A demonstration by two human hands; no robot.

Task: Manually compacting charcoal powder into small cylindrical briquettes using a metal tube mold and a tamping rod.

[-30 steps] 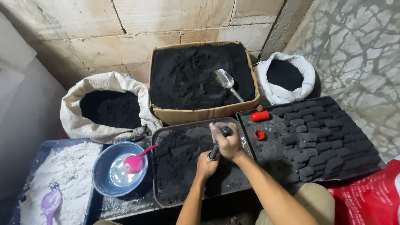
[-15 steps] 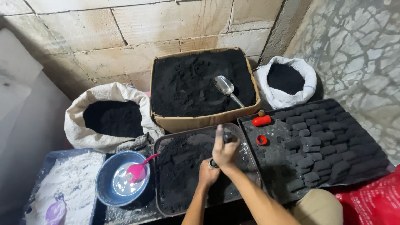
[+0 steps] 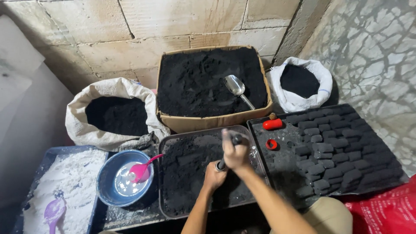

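Both hands clamp a dark rod-like press tool [image 3: 228, 151], frame center: right hand [image 3: 236, 152] up top, left hand [image 3: 213, 175] lower, over tray [image 3: 164, 143] w/ black powder. Prob. stiff, dusty-slick; grip shaft firmly.

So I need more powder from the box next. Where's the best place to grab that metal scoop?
Take the scoop by its thin handle, which angles down-right toward the near wall of the box. Come from above on the right side, probably with the right hand. The shiny bowl rests on the black powder, so the handle is likely the cleaner, narrower part for fingers to close around.
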